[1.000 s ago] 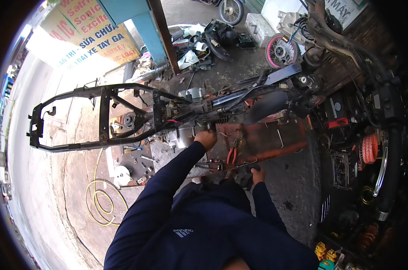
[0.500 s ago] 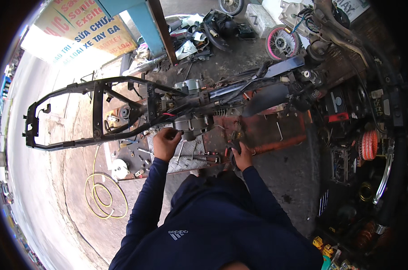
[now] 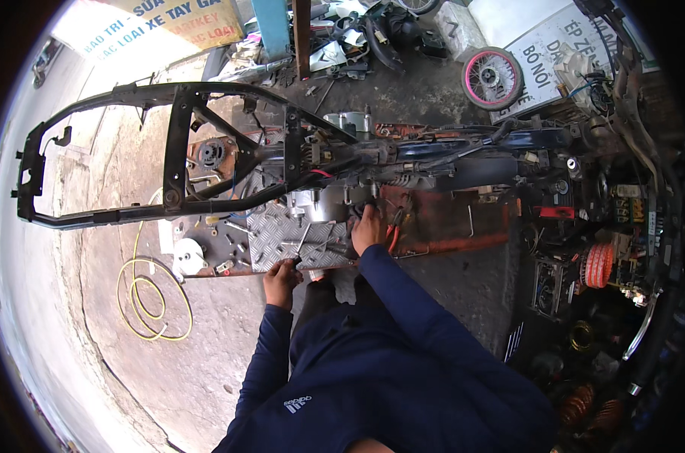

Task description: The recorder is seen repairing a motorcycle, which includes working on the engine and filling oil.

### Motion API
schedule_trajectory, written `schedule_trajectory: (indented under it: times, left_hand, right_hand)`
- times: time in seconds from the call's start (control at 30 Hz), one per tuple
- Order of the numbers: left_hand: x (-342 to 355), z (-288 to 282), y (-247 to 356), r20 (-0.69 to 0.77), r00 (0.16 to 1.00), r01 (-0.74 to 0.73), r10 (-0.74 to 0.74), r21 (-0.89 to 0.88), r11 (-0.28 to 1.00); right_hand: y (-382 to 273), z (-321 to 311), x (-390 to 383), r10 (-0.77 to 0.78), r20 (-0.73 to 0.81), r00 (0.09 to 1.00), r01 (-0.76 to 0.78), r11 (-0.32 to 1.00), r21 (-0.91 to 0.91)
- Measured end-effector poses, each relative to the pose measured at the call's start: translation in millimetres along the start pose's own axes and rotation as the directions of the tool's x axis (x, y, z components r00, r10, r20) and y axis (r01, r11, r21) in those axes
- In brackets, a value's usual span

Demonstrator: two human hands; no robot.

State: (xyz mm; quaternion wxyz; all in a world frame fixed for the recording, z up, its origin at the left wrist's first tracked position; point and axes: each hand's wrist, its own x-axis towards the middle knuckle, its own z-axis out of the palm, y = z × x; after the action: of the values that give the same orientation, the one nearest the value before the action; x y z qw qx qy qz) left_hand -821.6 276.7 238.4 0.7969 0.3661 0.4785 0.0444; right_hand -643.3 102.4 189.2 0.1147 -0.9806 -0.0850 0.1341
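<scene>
Head view shows a motorcycle frame (image 3: pixel 178 143) lying across the scene, its engine (image 3: pixel 323 208) slung beneath it over the worktop (image 3: pixel 448 238). The right hand (image 3: pixel 369 229) is at the engine's near right side, fingers bent around what looks like a dark cloth (image 3: pixel 357 214). The left hand (image 3: pixel 280 285) is at the near edge of the tread plate (image 3: pixel 270 238), fingers curled; whether they grasp anything cannot be told. A slim tool (image 3: pixel 304 240) lies on the plate, near that hand. Red-handled pliers (image 3: pixel 394 230) lie just right of the right hand; a sideways sweep of the wrist could knock them off the edge. Loose bolts (image 3: pixel 231 239) left of the plate could roll away if the sleeve brushes them. The cloth could snag on the engine's projecting fittings if pulled sharply, and bare knuckles could scrape the casing should the grip slip.
</scene>
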Motion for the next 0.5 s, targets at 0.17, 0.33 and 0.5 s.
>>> schedule_trajectory:
  times: [0.17, 0.33, 0.5]
  left_hand:
    - [13, -10, 10, 0.102, 0.995, -0.013, 0.013, -0.001, 1.0]
    - [25, -10, 28, 0.075, 0.997, -0.047, 0.031, 0.221, 0.974]
    - [32, 1, 31, 0.146, 0.989, -0.04, 0.033, 0.049, 0.998]
  right_hand:
    - [51, -58, 7, -0.572, 0.127, 0.81, 0.582, 0.811, -0.059]
    - [56, -66, 15, -0.124, 0.387, 0.914, 0.134, 0.991, 0.001]
    - [-4, -24, 7, 0.184, -0.159, 0.97, -0.114, 0.922, 0.37]
